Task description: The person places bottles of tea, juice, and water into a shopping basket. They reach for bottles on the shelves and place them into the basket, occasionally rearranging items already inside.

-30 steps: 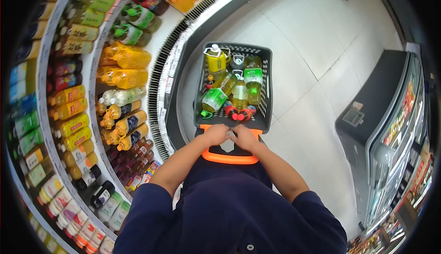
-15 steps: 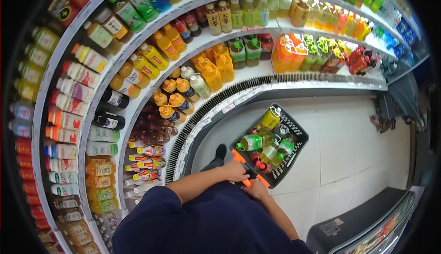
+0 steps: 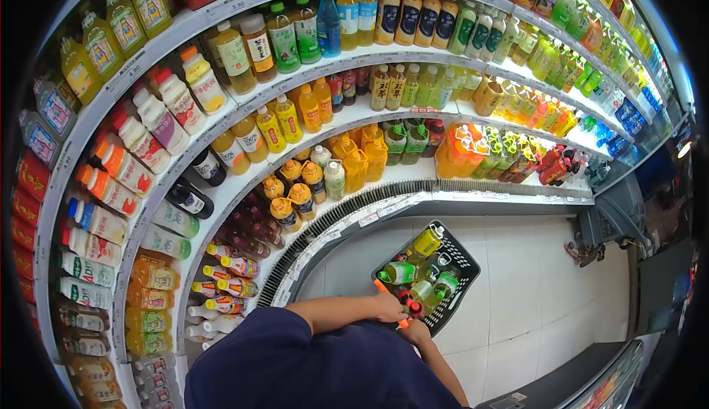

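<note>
A black shopping basket (image 3: pixel 459 291) with an orange handle (image 3: pixel 381 286) stands in front of my body on the floor side of the shelves. My left hand (image 3: pixel 388 308) is closed around the handle's middle. Beside it, my right hand (image 3: pixel 416 331) is closed at the handle's near end, its fingertips partly hidden. Several drink bottles lie in the basket: a yellow bottle (image 3: pixel 428 240) at the far end, a green-labelled bottle (image 3: pixel 399 271) on the left, another green-labelled bottle (image 3: pixel 446 282) on the right, and a red-capped bottle (image 3: pixel 415 308) close to my left hand.
Curved drinks shelves (image 3: pixel 347 65) wrap around the left and front, packed with bottles. A dark vent grille (image 3: pixel 325 218) runs along the lowest shelf. Pale floor tiles (image 3: pixel 532 283) extend right. A dark display case (image 3: pixel 576 379) stands at the lower right, and grey equipment (image 3: pixel 617 209) at the right.
My view has tilted up, showing more of the upper shelves. The basket and both hands now appear lower in view. Both hands stay at the handle.
</note>
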Available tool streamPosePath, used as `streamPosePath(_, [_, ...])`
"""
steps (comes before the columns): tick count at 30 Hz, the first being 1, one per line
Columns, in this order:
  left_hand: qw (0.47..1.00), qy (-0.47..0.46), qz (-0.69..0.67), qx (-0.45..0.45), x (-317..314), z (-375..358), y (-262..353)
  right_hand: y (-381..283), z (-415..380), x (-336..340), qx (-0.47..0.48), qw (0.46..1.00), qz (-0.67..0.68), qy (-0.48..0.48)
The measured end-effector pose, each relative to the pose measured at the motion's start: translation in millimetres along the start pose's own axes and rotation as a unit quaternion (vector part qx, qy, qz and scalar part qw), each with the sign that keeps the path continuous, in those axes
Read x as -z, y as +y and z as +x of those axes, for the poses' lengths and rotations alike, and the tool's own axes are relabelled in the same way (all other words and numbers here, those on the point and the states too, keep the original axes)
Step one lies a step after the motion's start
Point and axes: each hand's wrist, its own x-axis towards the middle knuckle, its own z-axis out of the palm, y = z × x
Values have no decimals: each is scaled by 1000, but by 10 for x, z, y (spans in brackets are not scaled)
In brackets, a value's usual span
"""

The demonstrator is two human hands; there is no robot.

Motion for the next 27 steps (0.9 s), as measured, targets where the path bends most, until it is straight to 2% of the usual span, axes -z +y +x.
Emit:
streamPosePath(18, [999,-24,-17,-23,-21,-179,-65,92,117,-305,-15,999,-8,-46])
streamPosePath(24, [999,-5,-20,-24,-42,-223,-70,167,183,-380,7,998,5,-70])
streamPosePath(27, [1000,-9,-15,-18,-62,-182,-72,228,251,-387,48,997,17,-62])
